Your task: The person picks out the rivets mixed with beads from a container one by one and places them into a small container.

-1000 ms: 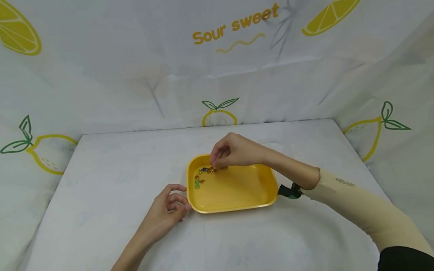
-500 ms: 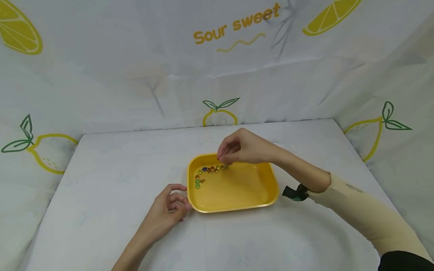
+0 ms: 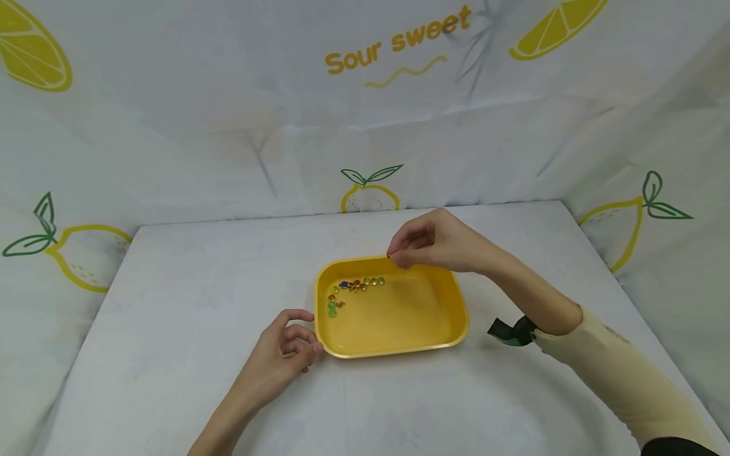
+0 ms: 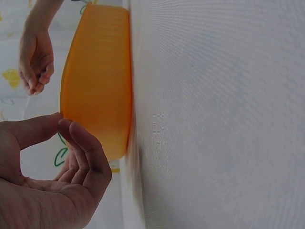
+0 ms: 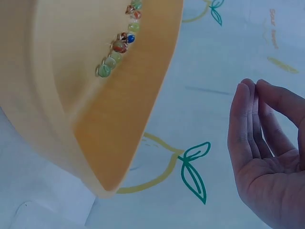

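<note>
A yellow tray (image 3: 393, 326) holds several glass marbles (image 3: 373, 281) in green, amber and blue, lined along its left and back sides, with small gold pieces (image 3: 340, 304) among them. My left hand (image 3: 288, 351) is at the tray's left end, its bent fingers and thumb touching the outside of the rim. Above the tray's back rim, my right hand (image 3: 439, 240) pinches a small reddish-brown piece (image 3: 389, 256) at the fingertips; its kind is too small to tell. In the right wrist view, the right hand (image 5: 267, 143) is beside the tray wall, thumb meeting fingers.
The tray stands on a white cloth-covered table (image 3: 171, 354). White curtains (image 3: 239, 126) with lemon prints rise at the back and both sides. A black strap (image 3: 511, 332) hangs near the right wrist, below a beige sleeve (image 3: 621, 373).
My right hand has risen from the marbles and moved right to the back rim, with the small reddish-brown piece between its fingertips. The row of marbles has come into view. My left hand stays put.
</note>
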`<state>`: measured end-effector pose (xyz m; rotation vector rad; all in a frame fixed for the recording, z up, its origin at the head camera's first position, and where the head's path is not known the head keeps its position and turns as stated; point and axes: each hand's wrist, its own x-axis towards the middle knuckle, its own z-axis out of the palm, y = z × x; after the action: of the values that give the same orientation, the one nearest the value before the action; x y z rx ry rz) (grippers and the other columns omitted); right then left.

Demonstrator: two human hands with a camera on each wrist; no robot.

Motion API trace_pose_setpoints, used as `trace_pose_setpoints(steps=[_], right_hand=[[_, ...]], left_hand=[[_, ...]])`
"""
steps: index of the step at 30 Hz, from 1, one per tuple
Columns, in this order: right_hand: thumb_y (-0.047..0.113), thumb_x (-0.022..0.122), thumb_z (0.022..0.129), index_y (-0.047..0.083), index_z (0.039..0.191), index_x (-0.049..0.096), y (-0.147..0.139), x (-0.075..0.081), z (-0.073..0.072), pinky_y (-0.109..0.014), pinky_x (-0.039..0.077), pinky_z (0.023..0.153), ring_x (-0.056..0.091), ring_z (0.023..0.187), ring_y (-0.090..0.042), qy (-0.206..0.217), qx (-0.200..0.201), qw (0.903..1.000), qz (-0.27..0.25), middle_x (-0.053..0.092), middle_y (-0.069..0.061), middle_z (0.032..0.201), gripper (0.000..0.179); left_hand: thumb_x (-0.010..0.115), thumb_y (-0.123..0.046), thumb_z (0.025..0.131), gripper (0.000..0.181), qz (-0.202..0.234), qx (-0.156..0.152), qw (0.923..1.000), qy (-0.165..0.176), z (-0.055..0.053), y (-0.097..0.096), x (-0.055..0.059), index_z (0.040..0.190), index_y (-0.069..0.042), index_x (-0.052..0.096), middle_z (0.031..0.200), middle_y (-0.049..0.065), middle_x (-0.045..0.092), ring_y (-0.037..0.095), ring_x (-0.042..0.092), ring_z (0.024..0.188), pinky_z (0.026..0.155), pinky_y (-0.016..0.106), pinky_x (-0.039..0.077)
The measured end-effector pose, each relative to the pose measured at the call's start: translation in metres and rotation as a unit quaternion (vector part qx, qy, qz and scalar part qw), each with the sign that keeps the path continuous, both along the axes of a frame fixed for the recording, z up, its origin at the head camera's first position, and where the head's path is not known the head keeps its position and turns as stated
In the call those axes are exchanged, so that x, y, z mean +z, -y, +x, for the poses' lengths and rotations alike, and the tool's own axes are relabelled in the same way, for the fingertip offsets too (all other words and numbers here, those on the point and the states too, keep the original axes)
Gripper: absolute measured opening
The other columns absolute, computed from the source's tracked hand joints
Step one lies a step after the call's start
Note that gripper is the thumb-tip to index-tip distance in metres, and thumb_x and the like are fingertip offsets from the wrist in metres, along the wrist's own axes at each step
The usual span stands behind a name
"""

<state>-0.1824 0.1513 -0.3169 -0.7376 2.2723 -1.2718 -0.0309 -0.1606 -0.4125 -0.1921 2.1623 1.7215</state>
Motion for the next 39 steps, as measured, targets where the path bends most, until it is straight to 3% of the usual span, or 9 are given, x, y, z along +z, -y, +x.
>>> trace_pose_setpoints(steps=[3,9,13,22,30,39], right_hand=[[0.009,0.083,0.094,0.006,0.106,0.081,-0.008,0.003,0.0,-0.031,0.066,0.086,0.08,0.087,-0.021,-0.01,-0.014,0.9998,0.009,0.082,-0.011,0.099,0.012],[0.012,0.084,0.095,0.008,0.108,0.081,-0.022,0.009,0.002,-0.034,0.066,0.089,0.081,0.093,-0.027,-0.008,-0.051,0.9984,0.024,0.082,-0.01,0.103,0.015],[0.015,0.084,0.096,0.008,0.109,0.08,-0.03,0.011,0.003,-0.036,0.067,0.09,0.082,0.092,-0.022,-0.005,-0.066,0.9976,0.02,0.082,-0.01,0.105,0.016],[0.016,0.084,0.096,0.007,0.109,0.08,-0.044,0.012,0.006,-0.033,0.066,0.088,0.079,0.097,-0.04,-0.008,-0.089,0.996,-0.006,0.081,-0.007,0.101,0.016],[0.015,0.082,0.098,0.006,0.11,0.079,-0.059,0.011,0.008,-0.031,0.066,0.087,0.08,0.091,-0.025,-0.015,-0.112,0.9935,-0.001,0.08,-0.004,0.103,0.016],[0.015,0.081,0.098,0.005,0.111,0.079,-0.076,0.007,0.012,-0.03,0.066,0.086,0.079,0.09,-0.024,-0.023,-0.144,0.9893,0.001,0.081,-0.002,0.101,0.017]], left_hand=[[0.071,0.0,0.093,0.051,-0.001,0.007,1.0,0.003,0.0,-0.001,0.0,0.14,-0.011,0.053,0.102,0.011,0.073,0.02,0.069,0.081,0.07,0.026,0.059],[0.071,0.0,0.094,0.051,-0.002,0.005,1.0,0.003,0.0,-0.001,0.0,0.14,-0.011,0.053,0.102,0.011,0.073,0.02,0.069,0.08,0.07,0.026,0.06],[0.071,-0.001,0.094,0.051,0.0,0.001,1.0,-0.001,0.0,-0.001,0.0,0.14,-0.01,0.052,0.102,0.011,0.073,0.02,0.069,0.081,0.07,0.027,0.06],[0.072,-0.002,0.094,0.051,-0.002,0.004,1.0,0.002,0.0,-0.001,0.0,0.141,-0.011,0.052,0.102,0.011,0.073,0.021,0.068,0.08,0.07,0.026,0.059],[0.072,-0.002,0.094,0.052,-0.001,0.004,1.0,0.002,0.0,-0.001,0.0,0.141,-0.011,0.052,0.102,0.012,0.073,0.021,0.068,0.08,0.07,0.026,0.059],[0.072,-0.001,0.094,0.052,-0.002,0.007,1.0,0.001,0.0,-0.002,0.0,0.141,-0.011,0.052,0.101,0.011,0.073,0.022,0.068,0.08,0.069,0.026,0.059]])
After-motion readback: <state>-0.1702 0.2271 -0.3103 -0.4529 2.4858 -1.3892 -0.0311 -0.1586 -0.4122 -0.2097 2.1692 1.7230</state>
